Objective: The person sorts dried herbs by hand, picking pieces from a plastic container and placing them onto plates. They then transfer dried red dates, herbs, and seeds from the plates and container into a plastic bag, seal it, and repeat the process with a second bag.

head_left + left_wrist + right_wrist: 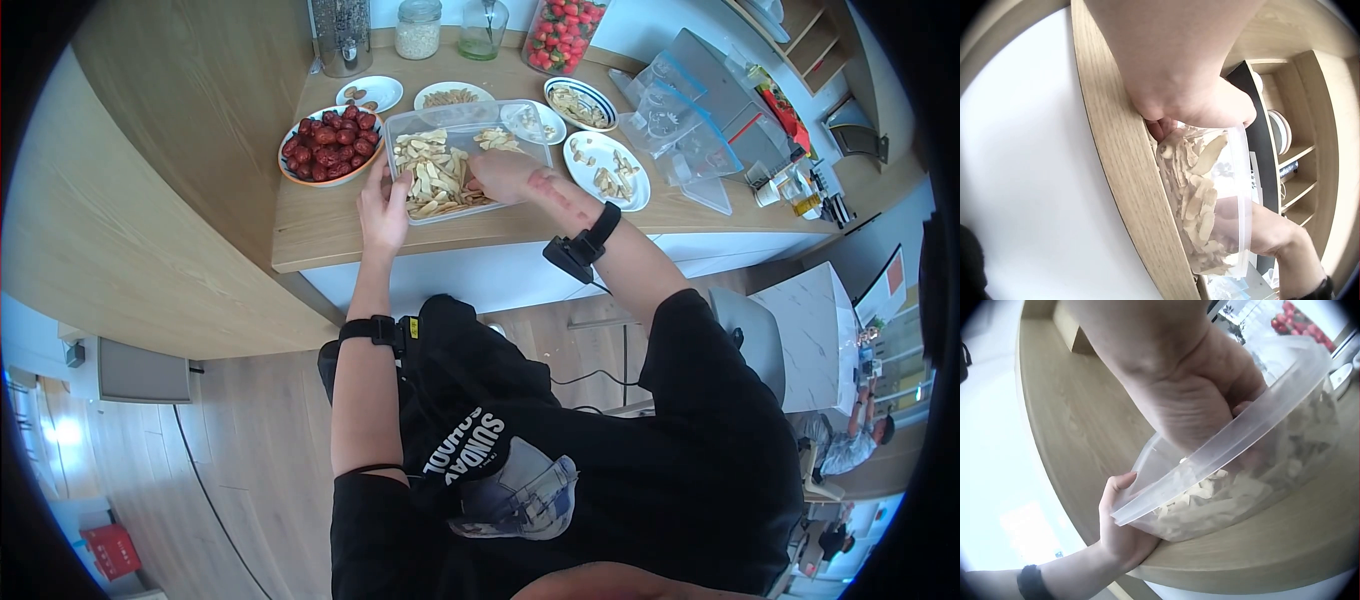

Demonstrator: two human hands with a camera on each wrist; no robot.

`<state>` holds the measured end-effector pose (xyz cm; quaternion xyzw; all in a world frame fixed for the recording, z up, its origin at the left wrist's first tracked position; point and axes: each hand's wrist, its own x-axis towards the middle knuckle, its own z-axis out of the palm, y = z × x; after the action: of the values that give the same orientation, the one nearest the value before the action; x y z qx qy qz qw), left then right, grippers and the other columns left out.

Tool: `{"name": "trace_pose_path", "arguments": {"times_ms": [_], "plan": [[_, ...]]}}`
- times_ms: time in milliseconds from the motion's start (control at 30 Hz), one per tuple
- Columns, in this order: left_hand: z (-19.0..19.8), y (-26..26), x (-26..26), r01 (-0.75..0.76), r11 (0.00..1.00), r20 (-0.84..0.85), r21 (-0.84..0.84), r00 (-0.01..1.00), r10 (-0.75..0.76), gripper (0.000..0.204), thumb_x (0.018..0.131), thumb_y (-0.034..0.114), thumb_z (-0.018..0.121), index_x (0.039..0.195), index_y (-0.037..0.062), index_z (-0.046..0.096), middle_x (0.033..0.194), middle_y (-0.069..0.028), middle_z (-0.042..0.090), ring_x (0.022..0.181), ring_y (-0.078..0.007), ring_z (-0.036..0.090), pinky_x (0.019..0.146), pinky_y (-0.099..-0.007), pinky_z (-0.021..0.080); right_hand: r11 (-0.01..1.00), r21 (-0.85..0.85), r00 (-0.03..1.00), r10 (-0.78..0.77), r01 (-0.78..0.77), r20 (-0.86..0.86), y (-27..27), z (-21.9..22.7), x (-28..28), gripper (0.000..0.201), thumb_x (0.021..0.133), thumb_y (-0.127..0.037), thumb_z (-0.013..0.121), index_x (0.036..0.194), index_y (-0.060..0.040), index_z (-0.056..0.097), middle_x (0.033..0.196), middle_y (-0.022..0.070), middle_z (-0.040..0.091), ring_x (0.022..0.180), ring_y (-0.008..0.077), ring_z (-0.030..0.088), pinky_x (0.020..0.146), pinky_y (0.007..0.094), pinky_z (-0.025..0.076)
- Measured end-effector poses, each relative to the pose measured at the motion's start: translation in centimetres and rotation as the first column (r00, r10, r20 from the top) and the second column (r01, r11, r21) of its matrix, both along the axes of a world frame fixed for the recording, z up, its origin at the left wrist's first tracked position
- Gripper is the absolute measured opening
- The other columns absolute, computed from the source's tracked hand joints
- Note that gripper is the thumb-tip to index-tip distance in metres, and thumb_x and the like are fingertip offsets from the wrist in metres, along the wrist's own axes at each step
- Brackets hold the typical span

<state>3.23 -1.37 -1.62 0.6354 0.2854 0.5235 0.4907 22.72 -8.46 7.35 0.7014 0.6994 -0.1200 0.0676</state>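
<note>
A clear plastic box [520, 118] holding pale dried slices [432, 170] stands near the counter's front edge. The left hand [384, 205] grips the box's left side, thumb at the rim, as the right wrist view also shows [1124, 528]. Inside the box, the right hand [502, 175] reaches down among the slices with its fingers bent; in the right wrist view the hand [1210, 400] is below the rim, its fingertips partly hidden. Whether it pinches any slices cannot be told.
A bowl of red dates [330, 147] stands left of the box. Behind and right are small plates of dried pieces, an oval plate [638, 190], a striped bowl [598, 112], glass jars [417, 30], a strawberry container [563, 35] and clear plastic bags [690, 130].
</note>
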Motion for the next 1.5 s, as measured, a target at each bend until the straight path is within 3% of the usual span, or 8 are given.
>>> {"name": "trace_pose_path", "arguments": {"times_ms": [567, 700, 800, 900, 933, 1000, 1133, 1500], "plan": [[0.3, -0.1, -0.1, -0.029, 1.000, -0.035, -0.010, 0.999, 0.028, 0.051, 0.092, 0.020, 0.064, 0.137, -0.0010, 0.054, 0.104, -0.0135, 0.068, 0.084, -0.0183, 0.070, 0.071, -0.0319, 0.053, 0.998, 0.002, 0.997, 0.059, -0.059, 0.057, 1.1, -0.7, 0.0, 0.018, 0.088, -0.010, 0.062, 0.100, -0.0017, 0.073, 0.101, 0.0197, 0.072, 0.097, 0.0355, 0.070, 0.083, 0.0432, 0.054], [0.8, -0.3, -0.1, -0.033, 0.999, -0.040, -0.027, 0.999, 0.032, 0.050, 0.092, 0.018, 0.063, 0.137, -0.0002, 0.054, 0.104, -0.0131, 0.069, 0.081, -0.0166, 0.069, 0.068, -0.0307, 0.052, 0.995, 0.094, 0.963, 0.054, -0.030, -0.264, 0.6, 0.2, 2.0, 0.021, 0.092, -0.017, 0.062, 0.103, -0.0010, 0.069, 0.091, 0.0153, 0.072, 0.083, 0.0286, 0.069, 0.073, 0.0395, 0.052], [0.9, -0.4, -0.2, -0.023, 0.998, -0.029, -0.062, 0.999, 0.021, 0.049, 0.092, 0.018, 0.063, 0.137, 0.0002, 0.054, 0.104, -0.0132, 0.069, 0.082, -0.0168, 0.069, 0.068, -0.0308, 0.052, 0.984, 0.039, 0.735, -0.103, 0.173, -0.670, -1.0, 1.7, 2.8, 0.027, 0.099, -0.028, 0.060, 0.105, -0.0012, 0.062, 0.080, 0.0046, 0.062, 0.066, 0.0136, 0.056, 0.060, 0.0282, 0.046], [0.8, -0.3, -0.1, -0.037, 0.998, -0.027, -0.052, 0.999, 0.036, 0.049, 0.092, 0.019, 0.063, 0.137, 0.0005, 0.055, 0.103, -0.0133, 0.069, 0.082, -0.0170, 0.068, 0.068, -0.0312, 0.051, 0.974, -0.140, -0.185, -0.106, 0.179, -0.977, -2.2, 1.8, 4.1, 0.018, 0.104, -0.017, 0.054, 0.105, 0.0003, 0.055, 0.082, 0.0009, 0.051, 0.064, 0.0055, 0.042, 0.053, 0.0173, 0.036], [0.8, -0.4, -0.1, -0.045, 0.998, -0.034, -0.042, 0.998, 0.044, 0.049, 0.092, 0.020, 0.063, 0.136, 0.0005, 0.055, 0.103, -0.0131, 0.069, 0.082, -0.0170, 0.068, 0.069, -0.0312, 0.051, 0.973, -0.139, -0.187, -0.104, 0.186, -0.977, -2.4, 1.8, 4.4, 0.018, 0.104, -0.017, 0.054, 0.105, 0.0003, 0.055, 0.082, 0.0009, 0.051, 0.064, 0.0055, 0.042, 0.053, 0.0173, 0.036], [0.9, -0.4, -0.3, -0.037, 0.998, -0.070, -0.057, 0.997, 0.033, 0.049, 0.092, 0.020, 0.063, 0.136, 0.0003, 0.055, 0.102, -0.0127, 0.069, 0.082, -0.0168, 0.067, 0.069, -0.0311, 0.051, 0.971, -0.091, -0.489, 0.031, 0.223, -0.872, -2.8, 2.1, 6.1, 0.016, 0.105, -0.014, 0.051, 0.106, 0.0015, 0.054, 0.085, 0.0025, 0.052, 0.068, 0.0047, 0.044, 0.053, 0.0178, 0.036], [0.5, -0.1, -0.1, -0.026, 0.999, -0.043, -0.038, 0.999, 0.025, 0.049, 0.093, 0.022, 0.062, 0.136, -0.0003, 0.055, 0.100, -0.0118, 0.068, 0.084, -0.0160, 0.066, 0.072, -0.0308, 0.051, 0.981, -0.002, -0.638, 0.125, 0.195, -0.760, -2.8, 2.2, 11.7, 0.016, 0.105, -0.014, 0.049, 0.105, 0.0008, 0.054, 0.085, 0.0031, 0.052, 0.068, 0.0068, 0.045, 0.057, 0.0189, 0.040], [0.8, -0.4, -0.1, -0.053, 0.998, -0.052, -0.018, 0.997, 0.052, 0.047, 0.092, 0.021, 0.062, 0.133, -0.0013, 0.057, 0.098, -0.0118, 0.067, 0.081, -0.0159, 0.063, 0.072, -0.0310, 0.050, 0.713, -0.336, -0.580, 0.121, 0.615, -0.805, -0.6, -3.8, 18.3, 0.019, 0.101, -0.005, 0.040, 0.107, 0.0080, 0.052, 0.101, 0.0188, 0.061, 0.085, 0.0213, 0.064, 0.072, 0.0250, 0.058]]}}
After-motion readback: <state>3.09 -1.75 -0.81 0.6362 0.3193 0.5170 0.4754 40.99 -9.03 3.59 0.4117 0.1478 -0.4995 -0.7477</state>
